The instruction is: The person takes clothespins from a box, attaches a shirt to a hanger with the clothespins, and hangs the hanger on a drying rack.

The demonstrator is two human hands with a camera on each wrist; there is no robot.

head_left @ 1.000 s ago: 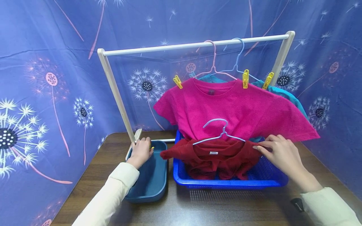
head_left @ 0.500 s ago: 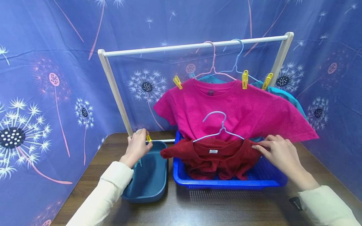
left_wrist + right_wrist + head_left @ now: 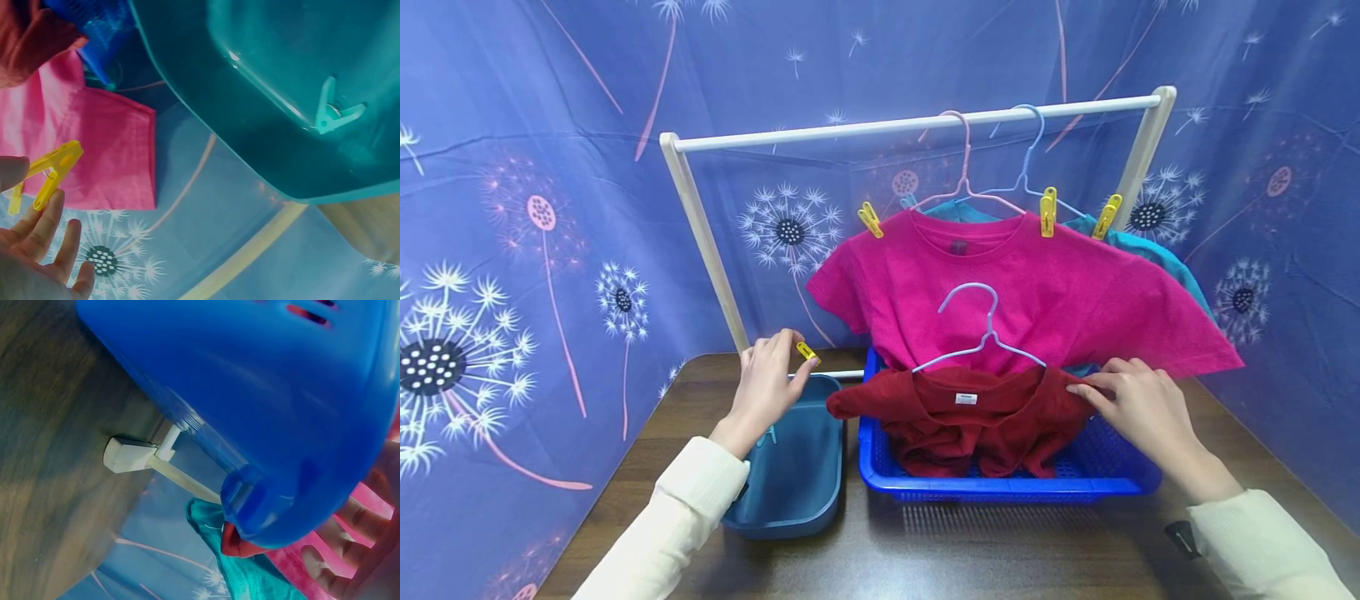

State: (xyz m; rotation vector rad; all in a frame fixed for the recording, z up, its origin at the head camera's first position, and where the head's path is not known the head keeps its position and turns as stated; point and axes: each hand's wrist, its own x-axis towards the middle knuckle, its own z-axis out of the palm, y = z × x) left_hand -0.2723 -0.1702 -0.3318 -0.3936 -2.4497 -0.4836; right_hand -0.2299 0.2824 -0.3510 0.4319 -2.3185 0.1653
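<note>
In the head view my left hand (image 3: 763, 387) pinches a yellow clothespin (image 3: 807, 352) over the far end of the dark teal bin (image 3: 805, 479). The left wrist view shows this clothespin (image 3: 59, 162) between thumb and fingers. My right hand (image 3: 1142, 408) pinches the right shoulder of a dark red shirt (image 3: 985, 429). A pale lavender hanger (image 3: 990, 333) sits in the shirt's neck, its hook free and pointing up. Most of the shirt bunches in the blue basket (image 3: 1000, 485).
A rack (image 3: 760, 136) holds a magenta T-shirt (image 3: 1000, 283) and a turquoise garment (image 3: 1165, 254) behind it, with several yellow clothespins (image 3: 1048, 212) at their shoulders. An aqua clothespin (image 3: 334, 112) lies in the bin. A patterned blue curtain (image 3: 587, 125) surrounds the brown table (image 3: 647, 467).
My left hand has lifted out of the bin, bringing the yellow clothespin up and slightly right. The lavender hanger's hook has risen a little. My right hand stays on the red shirt's shoulder.
</note>
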